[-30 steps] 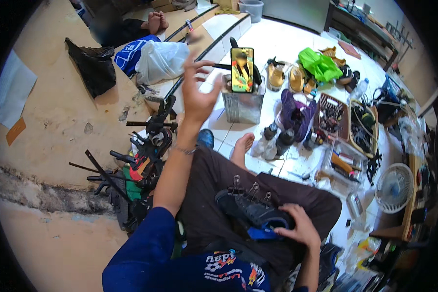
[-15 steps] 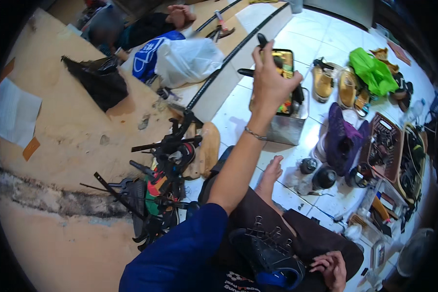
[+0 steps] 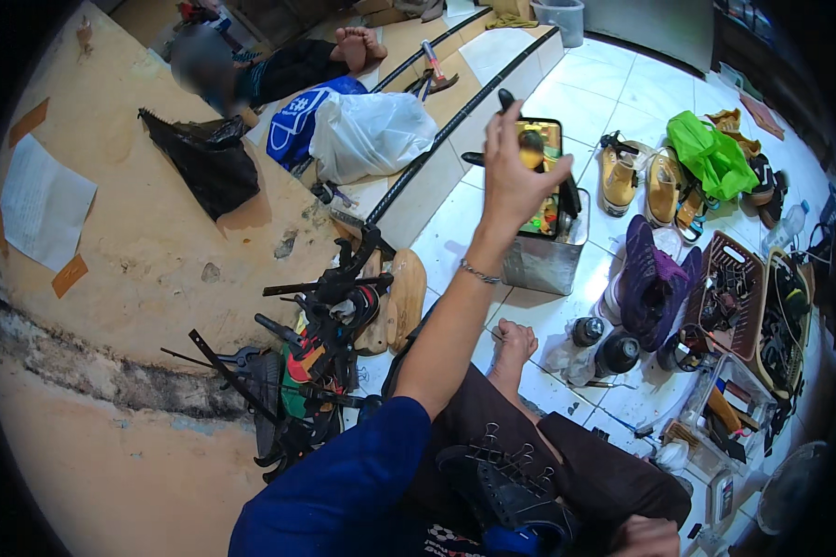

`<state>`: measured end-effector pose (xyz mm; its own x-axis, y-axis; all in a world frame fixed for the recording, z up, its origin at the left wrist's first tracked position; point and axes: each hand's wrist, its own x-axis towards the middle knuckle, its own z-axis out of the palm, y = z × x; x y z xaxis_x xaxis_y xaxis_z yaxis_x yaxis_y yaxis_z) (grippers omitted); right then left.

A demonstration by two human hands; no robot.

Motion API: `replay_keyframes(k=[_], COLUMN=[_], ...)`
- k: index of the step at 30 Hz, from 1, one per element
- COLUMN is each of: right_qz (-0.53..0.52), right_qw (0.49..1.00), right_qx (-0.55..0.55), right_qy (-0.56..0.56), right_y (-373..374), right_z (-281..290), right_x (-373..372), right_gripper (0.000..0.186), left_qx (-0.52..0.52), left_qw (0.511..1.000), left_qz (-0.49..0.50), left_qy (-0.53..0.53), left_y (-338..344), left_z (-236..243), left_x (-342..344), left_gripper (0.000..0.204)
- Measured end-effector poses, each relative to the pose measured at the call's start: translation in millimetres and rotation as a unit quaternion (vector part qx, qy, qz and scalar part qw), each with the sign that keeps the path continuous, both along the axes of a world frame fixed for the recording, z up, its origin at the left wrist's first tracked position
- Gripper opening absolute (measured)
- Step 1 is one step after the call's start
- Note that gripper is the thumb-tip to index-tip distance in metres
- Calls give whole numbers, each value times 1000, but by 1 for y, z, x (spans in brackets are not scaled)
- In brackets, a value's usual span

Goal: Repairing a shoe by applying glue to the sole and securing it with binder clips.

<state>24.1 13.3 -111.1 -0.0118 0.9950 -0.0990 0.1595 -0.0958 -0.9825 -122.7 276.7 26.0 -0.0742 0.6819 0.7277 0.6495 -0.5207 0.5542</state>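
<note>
My left hand [image 3: 520,181] reaches out over a metal box [image 3: 541,263], thumb and forefinger spread apart. Beneath it, a black-framed device with a bright, colourful screen [image 3: 545,139] rests at the box's top. Two black handle ends [image 3: 506,98] poke out beyond the fingers; whether the hand touches them is hidden. On my lap lies a black shoe [image 3: 502,487] with a blue lining and several binder clips along its upper edge. My right hand [image 3: 647,537] is low beside the shoe, over my thigh, blurred and cut off by the picture's edge.
Clamps and tools [image 3: 320,343] lie heaped left of my leg, beside wooden shoe lasts [image 3: 406,288]. To the right are purple shoes [image 3: 650,278], dark bottles [image 3: 618,354], a brown basket [image 3: 729,334] and a clear tool tray [image 3: 751,399]. Another person [image 3: 288,79] lies beyond the bags.
The whole view has shifted slightly, so most things appear lower. My left hand stays over the screen. My right hand has dropped toward the lower edge and become blurred.
</note>
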Motion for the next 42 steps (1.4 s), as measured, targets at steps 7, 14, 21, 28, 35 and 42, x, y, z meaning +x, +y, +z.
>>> replay_keyframes(k=[7,14,21,28,35,42], right_qz=[-202,-174,-154,-127,-121,-127], right_qw=[947,945,959,964,962,960], right_qx=[62,79,54,44,27,39], right_qy=[-242,-266,-232,-228,-241,-248], right_y=[110,102,105,102,108,103], right_z=[-219,-194,-195,-178,-180,-174], right_x=[-160,-148,-151,-146,-145,-143], right_gripper=[7,5,11,11,9,9], left_qx=[4,-219,-204,-280,-326,-363], left_qw=[996,954,970,938,920,883], left_qz=[12,63,59,13,68,56], left_qy=[-90,-196,-117,-205,-205,-292], left_y=[-42,-106,-76,-66,-71,-87], left_z=[-22,-140,-148,-159,-161,-159], left_x=[-50,-138,-119,-108,-122,-139], left_gripper=[51,20,9,14,13,14])
